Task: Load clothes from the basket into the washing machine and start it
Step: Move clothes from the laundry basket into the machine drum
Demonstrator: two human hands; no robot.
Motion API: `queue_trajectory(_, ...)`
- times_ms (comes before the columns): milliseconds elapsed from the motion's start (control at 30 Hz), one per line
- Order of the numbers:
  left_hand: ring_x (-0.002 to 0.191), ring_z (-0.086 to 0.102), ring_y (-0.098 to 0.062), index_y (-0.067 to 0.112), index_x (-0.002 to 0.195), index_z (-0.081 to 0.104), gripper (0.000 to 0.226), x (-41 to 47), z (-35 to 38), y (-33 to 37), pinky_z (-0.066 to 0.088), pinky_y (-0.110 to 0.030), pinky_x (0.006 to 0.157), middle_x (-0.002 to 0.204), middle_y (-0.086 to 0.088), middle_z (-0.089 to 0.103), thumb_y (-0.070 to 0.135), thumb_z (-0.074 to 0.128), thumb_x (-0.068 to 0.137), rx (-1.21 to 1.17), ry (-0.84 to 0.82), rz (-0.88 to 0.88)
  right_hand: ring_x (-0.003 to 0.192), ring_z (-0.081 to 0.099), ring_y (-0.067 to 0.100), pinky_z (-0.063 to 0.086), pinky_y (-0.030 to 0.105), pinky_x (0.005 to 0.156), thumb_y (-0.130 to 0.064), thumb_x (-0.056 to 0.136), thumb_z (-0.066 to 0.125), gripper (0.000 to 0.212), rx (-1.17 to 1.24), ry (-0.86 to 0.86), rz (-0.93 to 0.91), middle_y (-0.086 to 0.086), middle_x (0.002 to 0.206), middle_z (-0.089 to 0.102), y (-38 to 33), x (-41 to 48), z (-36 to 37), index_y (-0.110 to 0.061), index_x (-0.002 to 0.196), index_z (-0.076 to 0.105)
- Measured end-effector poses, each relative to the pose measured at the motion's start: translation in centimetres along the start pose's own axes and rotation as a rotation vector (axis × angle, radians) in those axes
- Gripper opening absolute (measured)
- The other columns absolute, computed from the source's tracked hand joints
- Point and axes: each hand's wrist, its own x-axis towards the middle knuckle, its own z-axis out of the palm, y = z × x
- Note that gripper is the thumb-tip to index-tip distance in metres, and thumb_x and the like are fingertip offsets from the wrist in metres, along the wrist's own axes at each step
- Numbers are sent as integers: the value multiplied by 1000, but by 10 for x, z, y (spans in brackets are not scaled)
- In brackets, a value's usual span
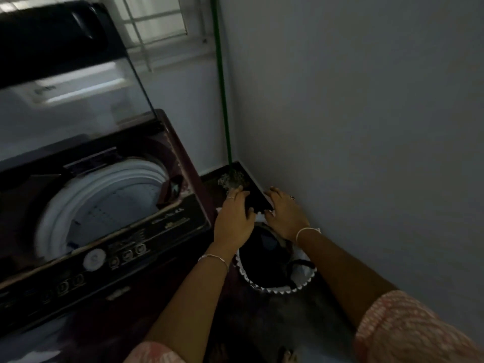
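A top-loading washing machine (180, 213) stands at the left with its glass lid (65, 82) raised and its white drum (104, 205) open. A white laundry basket (277, 288) with a scalloped rim sits on the floor between the machine and the wall, with dark clothes (262, 258) inside. Both hands are over the basket's far side. My left hand (233, 218) and my right hand (285, 210) each grip a dark garment (258, 201) held between them, just above the basket.
A green-handled mop (222, 95) leans in the corner, its head (231, 179) on the dark floor behind the basket. A grey wall (366, 127) closes the right side. A barred window (157, 22) is behind the machine. The control panel (94, 258) faces me.
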Motion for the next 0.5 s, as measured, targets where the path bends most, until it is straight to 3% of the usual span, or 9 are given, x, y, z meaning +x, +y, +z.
queue_trajectory(133, 139, 34, -22, 12, 137, 45, 46, -2, 40, -1, 32, -32, 113, 149, -7, 38, 14, 53, 92, -33, -90, -67, 136, 38, 27, 28, 33, 113, -18, 90, 56, 58, 81, -72, 80, 12, 149, 38, 43, -14, 13, -7, 144, 36)
queue_trajectory(300, 130, 44, -22, 14, 136, 46, 44, 0, 88, -20, 41, -34, 106, 141, -4, 47, 16, 54, 92, -61, -151, -215, 129, 47, 24, 37, 37, 110, -27, 88, 55, 56, 182, -96, 189, 7, 141, 49, 90, -16, 46, -14, 140, 43)
queue_trajectory(400, 126, 48, -21, 16, 133, 49, 42, 5, 124, -43, 43, -33, 103, 135, -3, 52, 16, 55, 92, -85, -189, -263, 127, 49, 29, 39, 38, 106, -23, 88, 56, 52, 189, -132, 259, 11, 137, 52, 116, -14, 73, -10, 138, 44)
queue_trajectory(500, 125, 49, -22, 14, 132, 51, 41, 8, 168, -73, 43, -33, 103, 135, -5, 52, 16, 56, 91, -108, -233, -355, 115, 56, 33, 47, 45, 96, -27, 87, 51, 49, 155, -211, 289, 13, 127, 58, 150, -5, 113, -14, 133, 45)
